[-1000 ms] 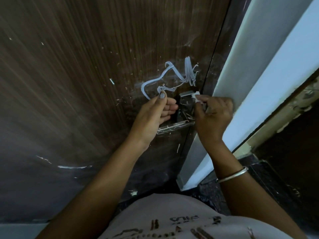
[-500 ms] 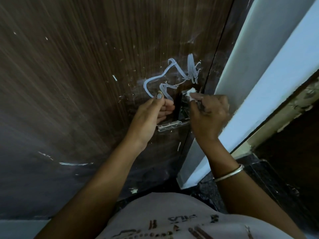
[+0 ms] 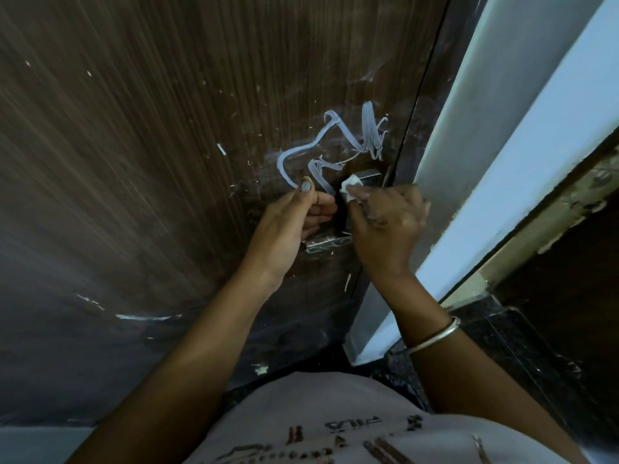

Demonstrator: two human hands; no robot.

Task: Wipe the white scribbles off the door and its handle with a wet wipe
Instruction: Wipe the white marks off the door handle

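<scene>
We face the dark brown wood-grain door (image 3: 150, 162), and take its silver metal lever handle (image 3: 326, 243) as our landmark. Above the handle the looping white scribbles (image 3: 330, 152) are still whole, as they were a second ago, so the door's main marks remain to be done. Our left hand (image 3: 288, 226) sits just left of the handle, fingers curled together with the thumb pressed on top; whether they grip the lever we cannot tell. Our right hand (image 3: 388, 222) covers the handle's right end, fingers clamped on the small crumpled white wet wipe (image 3: 351, 190). In the last second that wipe has moved from the plate's right side to its upper left corner, touching the lowest scribble stroke. We judge the handle work is giving way to the door marks.
</scene>
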